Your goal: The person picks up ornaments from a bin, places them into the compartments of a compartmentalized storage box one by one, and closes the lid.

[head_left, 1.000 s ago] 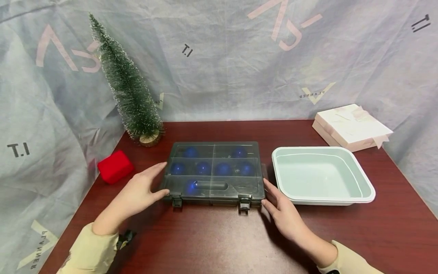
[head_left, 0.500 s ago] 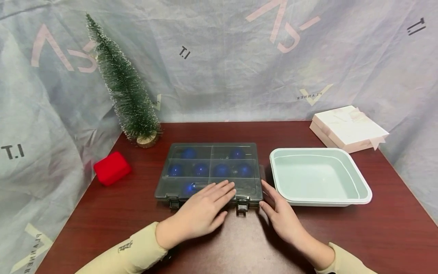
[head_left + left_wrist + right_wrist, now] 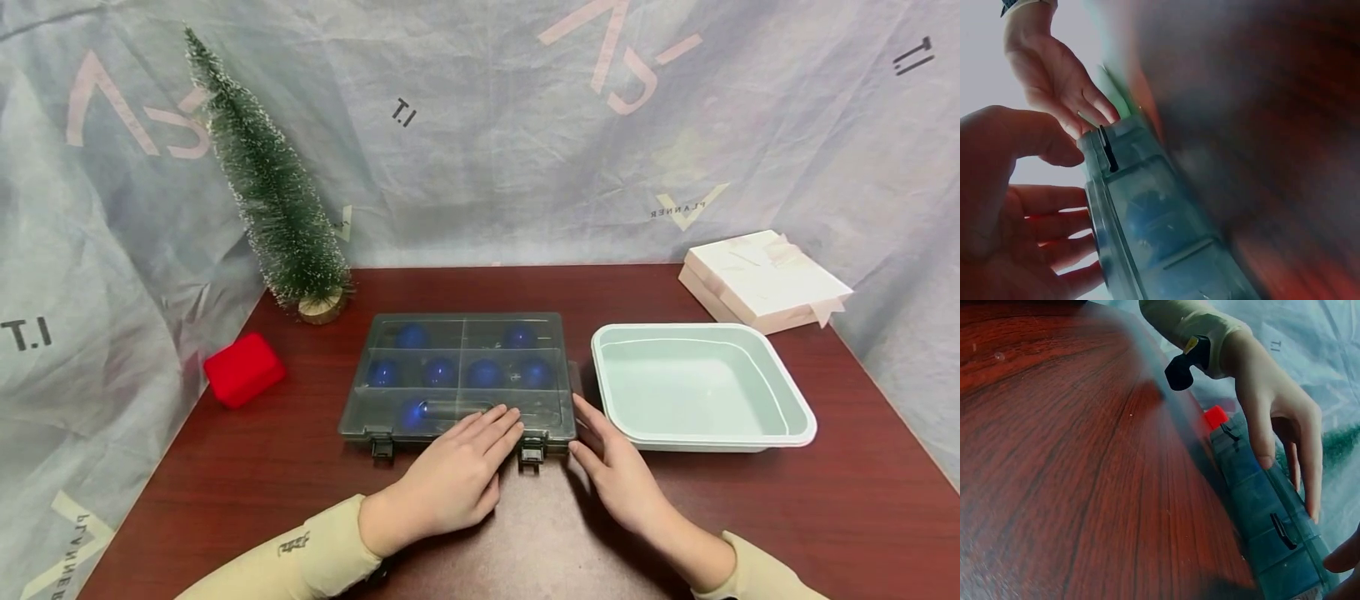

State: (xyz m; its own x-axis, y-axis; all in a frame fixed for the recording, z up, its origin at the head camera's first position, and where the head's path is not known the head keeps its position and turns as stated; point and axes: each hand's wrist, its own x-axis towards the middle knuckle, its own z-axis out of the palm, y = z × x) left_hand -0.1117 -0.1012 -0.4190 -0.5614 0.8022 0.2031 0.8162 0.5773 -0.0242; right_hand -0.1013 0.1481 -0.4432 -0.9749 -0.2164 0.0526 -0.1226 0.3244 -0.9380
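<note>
A flat grey see-through organizer case (image 3: 540, 408) lies with its lid down, several blue balls (image 3: 438, 372) visible in its compartments. The fingers of my left hand (image 3: 453, 475) lie straight across the lid's front edge, while the thumb sits in front of the case. In the right wrist view, that thumb (image 3: 1262, 447) is by the front face. My right hand (image 3: 618, 475) touches the case's right side with extended fingers. Two dark latches jut from the front, a left latch (image 3: 382, 447) and a right latch (image 3: 532, 452) close to my left fingertips.
A pale green plastic tub (image 3: 795, 408) stands just right of the case. Behind it is a white gift box (image 3: 765, 275) with a ribbon. A small snowy tree (image 3: 273, 183) and a red box (image 3: 243, 369) stand at the left of the brown table (image 3: 247, 500).
My left hand has swung from the case's left side to the right, onto the front of the lid, then slid slightly towards the right latch. My right hand has stayed at the case's right side.
</note>
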